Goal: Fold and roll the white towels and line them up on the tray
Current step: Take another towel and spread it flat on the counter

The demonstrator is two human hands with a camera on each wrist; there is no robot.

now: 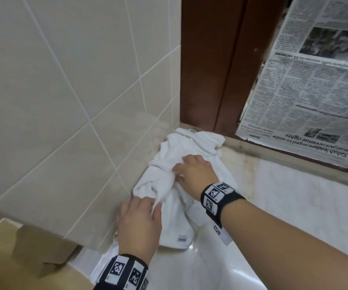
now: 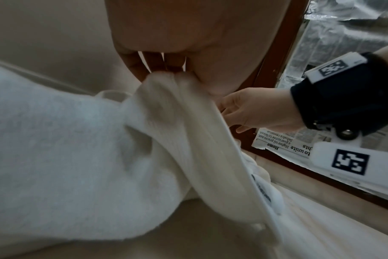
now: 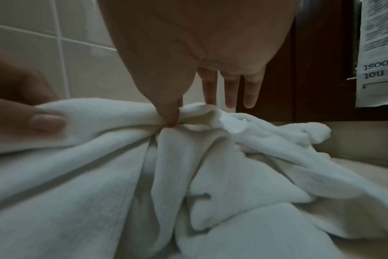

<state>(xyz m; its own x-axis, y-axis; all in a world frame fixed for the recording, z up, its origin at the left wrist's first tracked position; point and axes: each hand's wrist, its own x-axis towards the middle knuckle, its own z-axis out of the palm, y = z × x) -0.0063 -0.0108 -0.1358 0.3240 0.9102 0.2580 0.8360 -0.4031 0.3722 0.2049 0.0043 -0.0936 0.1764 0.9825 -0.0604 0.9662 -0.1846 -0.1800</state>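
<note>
Left hand (image 1: pixel 140 223) is pinched on an edge of the white towel (image 1: pixel 170 170), which is heaped crumpled on the counter (image 1: pixel 244 164) in the tiled corner. Right hand (image 1: pixel 194 174) is pinched on a middle fold. Soft, limp, light cloth is judged; corners are better taken. No tray is seen.

Head cam: I see crumpled white towel (image 1: pixel 175 164) heaped in corner of tabletop (image 1: pixel 242 164), against tiled wall (image 1: pixel 64 91). My left hand (image 1: pixel 140 225) pinches near fold; right hand (image 1: pixel 196 174) grips bunched cloth further back. Marker bands on both wrists. Newspaper (image 1: pixel 315 80) taped over dark wood frame (image 1: pixel 210 59) at right. Small label on towel's near edge.
</note>
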